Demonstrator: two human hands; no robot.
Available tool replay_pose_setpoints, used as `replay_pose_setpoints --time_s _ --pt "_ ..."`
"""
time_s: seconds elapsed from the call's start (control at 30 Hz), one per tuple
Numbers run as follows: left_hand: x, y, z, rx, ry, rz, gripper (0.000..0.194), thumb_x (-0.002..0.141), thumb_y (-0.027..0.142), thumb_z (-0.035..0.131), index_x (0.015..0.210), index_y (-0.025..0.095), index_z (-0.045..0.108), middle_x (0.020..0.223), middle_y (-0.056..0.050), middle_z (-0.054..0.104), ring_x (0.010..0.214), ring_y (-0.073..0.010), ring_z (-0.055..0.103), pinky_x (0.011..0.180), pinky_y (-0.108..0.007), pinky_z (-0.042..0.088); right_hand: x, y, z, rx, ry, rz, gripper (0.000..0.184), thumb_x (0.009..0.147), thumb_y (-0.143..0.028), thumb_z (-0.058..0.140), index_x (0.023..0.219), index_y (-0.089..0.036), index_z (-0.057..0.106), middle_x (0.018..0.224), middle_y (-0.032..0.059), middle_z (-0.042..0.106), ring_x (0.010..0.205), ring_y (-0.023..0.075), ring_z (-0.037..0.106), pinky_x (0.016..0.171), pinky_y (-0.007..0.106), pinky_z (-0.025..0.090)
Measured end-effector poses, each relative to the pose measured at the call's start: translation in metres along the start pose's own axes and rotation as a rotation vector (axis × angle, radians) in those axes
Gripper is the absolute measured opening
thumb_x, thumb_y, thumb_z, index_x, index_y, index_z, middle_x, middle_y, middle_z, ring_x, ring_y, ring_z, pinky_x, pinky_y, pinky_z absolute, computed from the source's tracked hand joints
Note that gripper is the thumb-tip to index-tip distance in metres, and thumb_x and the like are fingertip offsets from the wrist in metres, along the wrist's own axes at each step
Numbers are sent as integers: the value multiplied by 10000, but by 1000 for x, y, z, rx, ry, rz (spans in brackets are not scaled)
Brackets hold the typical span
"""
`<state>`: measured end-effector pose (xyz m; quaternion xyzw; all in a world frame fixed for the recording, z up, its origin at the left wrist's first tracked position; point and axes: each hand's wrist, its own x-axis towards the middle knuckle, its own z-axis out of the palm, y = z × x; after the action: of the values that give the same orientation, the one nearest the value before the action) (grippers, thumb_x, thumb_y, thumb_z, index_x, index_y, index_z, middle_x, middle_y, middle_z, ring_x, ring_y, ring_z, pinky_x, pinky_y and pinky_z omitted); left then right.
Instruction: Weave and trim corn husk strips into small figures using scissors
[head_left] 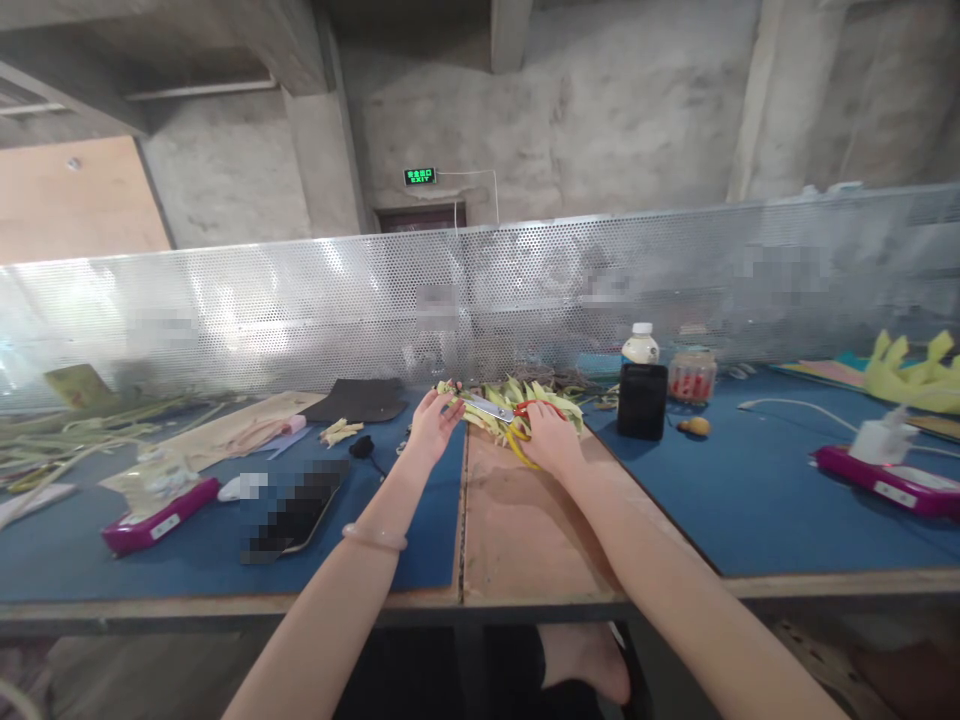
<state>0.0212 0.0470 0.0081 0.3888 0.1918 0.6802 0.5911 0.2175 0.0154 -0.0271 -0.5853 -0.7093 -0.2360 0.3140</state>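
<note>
My right hand (551, 440) is closed on the red and yellow handles of a pair of scissors (501, 410), whose metal blades point left over a heap of yellow-green strips (517, 400). My left hand (433, 422) pinches the left end of one strip just ahead of the blades. Both hands are stretched far out over a brown board (525, 520) set in the blue tabletop (750, 480). A pale bangle sits on my left forearm.
A black phone (300, 510) and a magenta tool (150, 520) lie at left. A black box (642, 400), a white-capped bottle (640, 345) and a jar (691, 375) stand at right, and another magenta device (885, 475) with a cable. A perforated metal screen (300, 300) backs the table.
</note>
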Motion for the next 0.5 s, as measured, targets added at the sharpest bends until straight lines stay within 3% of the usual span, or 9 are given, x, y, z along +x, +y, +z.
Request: replay_pose_setpoints --time_s 0.5 --pt "-1 0 1 1 -22 17 153 750 72 612 888 139 602 937 -28 661 709 -112 618 697 -284 518 -1 -6 -5 66 -65 23 341 855 -398 506 1099 -160 526 1120 75 548 1015 197 527 821 388 458"
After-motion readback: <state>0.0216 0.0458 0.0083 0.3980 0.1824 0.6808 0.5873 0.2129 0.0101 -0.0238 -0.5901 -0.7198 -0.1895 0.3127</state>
